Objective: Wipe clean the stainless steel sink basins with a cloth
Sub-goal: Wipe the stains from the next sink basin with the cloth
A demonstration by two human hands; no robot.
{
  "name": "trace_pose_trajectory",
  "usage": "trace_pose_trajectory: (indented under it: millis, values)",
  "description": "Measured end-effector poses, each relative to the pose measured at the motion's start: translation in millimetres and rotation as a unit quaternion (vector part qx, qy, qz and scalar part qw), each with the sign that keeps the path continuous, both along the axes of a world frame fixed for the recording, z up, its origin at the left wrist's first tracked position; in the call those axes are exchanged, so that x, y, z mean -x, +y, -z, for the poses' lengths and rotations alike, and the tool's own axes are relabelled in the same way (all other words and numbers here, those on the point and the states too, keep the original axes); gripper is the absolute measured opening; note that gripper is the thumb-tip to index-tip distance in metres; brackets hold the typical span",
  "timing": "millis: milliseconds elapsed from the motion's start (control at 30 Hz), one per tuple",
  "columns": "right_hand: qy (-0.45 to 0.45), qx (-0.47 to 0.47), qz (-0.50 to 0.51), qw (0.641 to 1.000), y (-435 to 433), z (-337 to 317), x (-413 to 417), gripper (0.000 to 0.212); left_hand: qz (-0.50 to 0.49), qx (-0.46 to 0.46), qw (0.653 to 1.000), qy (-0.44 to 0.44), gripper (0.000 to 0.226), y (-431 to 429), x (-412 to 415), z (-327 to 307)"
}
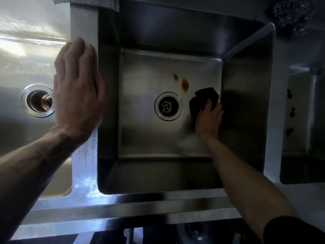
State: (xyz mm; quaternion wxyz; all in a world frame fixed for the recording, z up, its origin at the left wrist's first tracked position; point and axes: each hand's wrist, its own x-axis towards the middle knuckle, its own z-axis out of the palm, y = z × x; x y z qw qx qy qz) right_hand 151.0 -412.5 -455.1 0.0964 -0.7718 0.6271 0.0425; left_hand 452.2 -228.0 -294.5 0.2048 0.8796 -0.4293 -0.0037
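The middle stainless steel basin (140,134) lies below me, with a round drain (168,106) in its floor. Two orange-brown stains (184,84) sit just above and right of the drain. My right hand (209,118) reaches down into the basin and presses a dark cloth (204,98) onto the floor at the right of the drain, just below the stains. My left hand (77,88) lies flat, fingers straight, on the divider (84,155) between the left and middle basins.
The left basin (26,67) has its own drain (37,101) and bright glare. A third basin (299,111) at the right shows dark spots on its wall. A grey cloth (88,2) hangs at the back rim; a dark scourer (292,13) sits top right.
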Motion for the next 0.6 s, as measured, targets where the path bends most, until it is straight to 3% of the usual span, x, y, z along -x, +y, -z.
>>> trace_pose_trajectory:
  millis: [67,167,233,400,467,533,600]
  values:
    - [-0.020,0.009,-0.047,0.999,18.2,-0.8,-10.4,0.052,0.001,-0.001,1.000,0.003,0.051,0.2,0.4,-0.4]
    - [-0.013,-0.031,-0.258,0.966,30.2,2.1,19.2,0.056,-0.002,0.001,1.000,0.002,0.051,0.6,-0.1,-1.2]
    - [0.004,-0.020,-0.250,0.968,11.8,2.4,35.1,0.056,-0.001,0.000,1.000,0.003,0.051,0.5,0.2,-1.3]
    - [0.050,0.023,-0.024,0.998,-2.3,2.7,2.1,0.050,0.004,-0.006,1.000,0.010,0.052,0.7,-0.6,-1.0]
    - [0.018,0.014,-0.086,0.996,19.7,2.7,1.0,0.048,0.001,-0.007,1.000,0.018,0.052,1.8,-0.1,-2.1]
    - [0.001,-0.013,-0.235,0.972,36.2,0.2,18.6,0.050,0.002,-0.005,1.000,0.017,0.052,1.1,-0.4,-2.8]
    - [-0.006,-0.020,-0.288,0.957,22.9,2.4,32.6,0.051,0.005,-0.005,1.000,0.015,0.052,0.4,-0.5,-2.7]
